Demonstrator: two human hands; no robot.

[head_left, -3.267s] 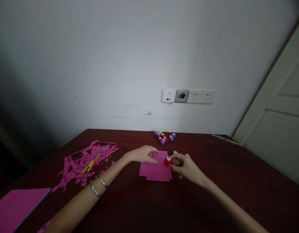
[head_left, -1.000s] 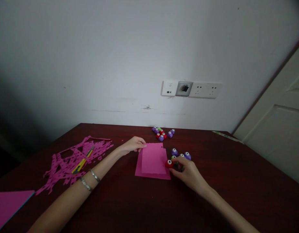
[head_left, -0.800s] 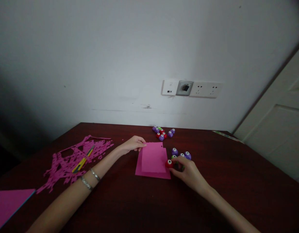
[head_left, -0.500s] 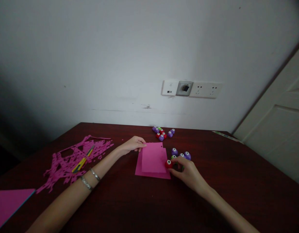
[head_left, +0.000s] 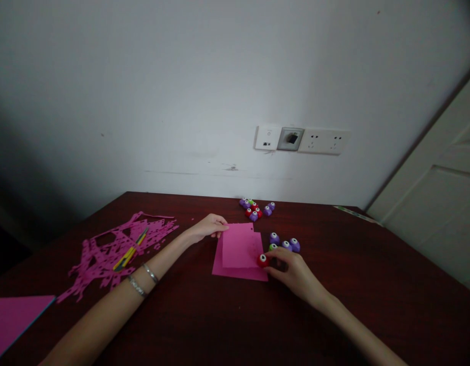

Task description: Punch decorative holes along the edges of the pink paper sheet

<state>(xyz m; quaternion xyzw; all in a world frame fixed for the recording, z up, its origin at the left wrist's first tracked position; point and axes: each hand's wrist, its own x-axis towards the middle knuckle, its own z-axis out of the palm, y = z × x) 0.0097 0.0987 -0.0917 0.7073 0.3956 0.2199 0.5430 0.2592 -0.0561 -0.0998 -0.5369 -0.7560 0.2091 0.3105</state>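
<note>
Between the thumb and fingers of my left hand (head_left: 212, 226), the top left corner of a small pink paper sheet (head_left: 238, 249) is pinched. That sheet lies over a larger pink sheet (head_left: 238, 275), whose lower and right margins show, and a small dark hole is visible near its top right corner. My right hand (head_left: 296, 272) is closed on a red craft punch (head_left: 262, 261) with a white top, at the right edge of the papers. Whether the paper sits inside its slot I cannot tell. Just beyond my right fingers stand several purple punches (head_left: 274, 238) and a green punch (head_left: 272, 247).
More punches (head_left: 254, 216) cluster near the wall. To the left, a yellow utility knife (head_left: 130, 252) lies on punched pink paper scraps (head_left: 105, 267). A pink pad (head_left: 17, 325) is at the lower left, and a patterned strip (head_left: 357, 214) at the far right.
The red punch has shifted slightly left and down with my right hand. The upper pink sheet has slid a little left and up. My left hand keeps its hold on the corner.
</note>
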